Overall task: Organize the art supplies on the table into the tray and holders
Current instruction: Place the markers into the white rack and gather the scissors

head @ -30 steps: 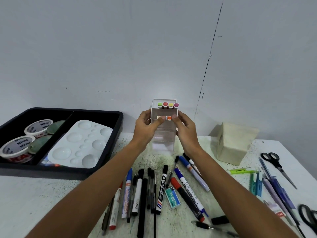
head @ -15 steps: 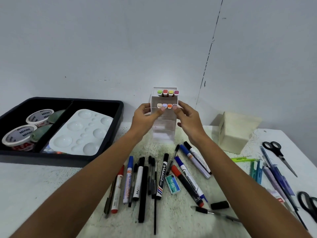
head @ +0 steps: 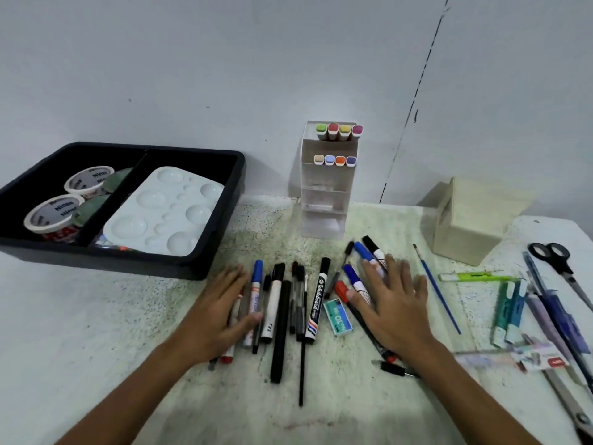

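Your left hand and right hand lie flat, fingers spread, on loose markers, likely to corral them; clear holder at 12 o'clock has lower tiers free.

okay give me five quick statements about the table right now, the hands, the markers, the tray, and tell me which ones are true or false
1. Both hands lie flat on the loose markers. True: the left hand and right hand rest open on them.
2. The clear holder has eight colour-capped markers in its top two tiers. True.
3. The white palette lies on the table beside the black tray. False: it sits inside the black tray.
4. The right hand has its grip on the scissors. False: the scissors lie untouched at the far right.
5. The blue-handled paintbrush lies right of the right hand. True.
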Motion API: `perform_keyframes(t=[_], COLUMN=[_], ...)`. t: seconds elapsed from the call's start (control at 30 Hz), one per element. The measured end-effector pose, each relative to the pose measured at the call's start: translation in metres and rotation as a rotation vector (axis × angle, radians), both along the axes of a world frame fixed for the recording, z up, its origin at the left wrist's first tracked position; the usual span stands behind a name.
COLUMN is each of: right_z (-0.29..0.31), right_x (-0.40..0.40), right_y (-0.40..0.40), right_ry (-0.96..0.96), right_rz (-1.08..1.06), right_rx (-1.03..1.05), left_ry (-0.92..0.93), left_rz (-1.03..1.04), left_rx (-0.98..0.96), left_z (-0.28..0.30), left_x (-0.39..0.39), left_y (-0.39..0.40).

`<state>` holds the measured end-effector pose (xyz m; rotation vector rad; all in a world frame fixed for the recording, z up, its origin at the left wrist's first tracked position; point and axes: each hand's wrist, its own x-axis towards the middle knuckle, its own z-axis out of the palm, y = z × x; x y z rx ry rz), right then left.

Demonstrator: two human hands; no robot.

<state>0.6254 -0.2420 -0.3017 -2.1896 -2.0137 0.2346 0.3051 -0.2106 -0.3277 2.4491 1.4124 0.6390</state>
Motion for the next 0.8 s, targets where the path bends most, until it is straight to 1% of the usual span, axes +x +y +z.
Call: perform_keyframes(t=[0.1, 0.2, 0.23, 0.27, 0.33, 0.37, 0.4, 0.43, 0.5, 0.57, 0.63, 0.7, 0.77, 0.8], right_z=[-0.004, -0.008, -0.01, -0.012, -0.013, -0.012, -0.01, -0.007, -0.003, -0.002, -0.007, -0.017, -0.023, -0.022], right_x=[-0.008, -0.015, -0.016, -0.016, -0.016, -0.015, -0.015, -0.014, -0.013, -0.015, -0.019, -0.022, -0.021, -0.019], right_y=[0.006, 0.011, 0.012, 0.014, 0.016, 0.016, 0.014, 0.012, 0.004, -0.008, -0.021, -0.029, -0.029, -0.025], right_ry=[0.004, 0.065, 0.096, 0.134, 0.262, 0.339, 0.407, 0.451, 0.437, 0.321, 0.178, 0.081, 0.065, 0.088], right_rz=[0.019, 0.041, 0.057, 0.074, 0.092, 0.095, 0.097, 0.101, 0.128, 0.179, 0.216, 0.226, 0.221, 0.209], right_rx=[0.038, 0.144, 0.185, 0.229, 0.296, 0.304, 0.307, 0.315, 0.334, 0.3, 0.207, 0.16, 0.165, 0.17], left_ry=[0.053, 0.021, -0.023, -0.105, -0.34, -0.427, -0.468, -0.457, -0.335, -0.123, 0.029, 0.079, 0.106, 0.103], left_rz=[0.064, 0.088, 0.081, 0.068, 0.062, 0.089, 0.125, 0.15, 0.148, 0.094, 0.062, 0.075, 0.1, 0.104], left_rx=[-0.081, -0.098, -0.113, -0.139, -0.194, -0.208, -0.198, -0.173, -0.114, -0.052, -0.021, -0.029, -0.046, -0.048], left_z=[-0.003, 0.0, 0.004, 0.006, 0.013, 0.016, 0.016, 0.016, 0.011, 0.004, -0.001, -0.003, -0.001, 0.001], left_x=[0.01, 0.026, 0.031, 0.036, 0.041, 0.041, 0.038, 0.035, 0.026, 0.018, 0.014, 0.01, 0.008, 0.008], left_y=[-0.001, 0.001, 0.0, 0.0, -0.003, -0.004, -0.005, -0.006, -0.011, -0.018, -0.022, -0.022, -0.02, -0.019])
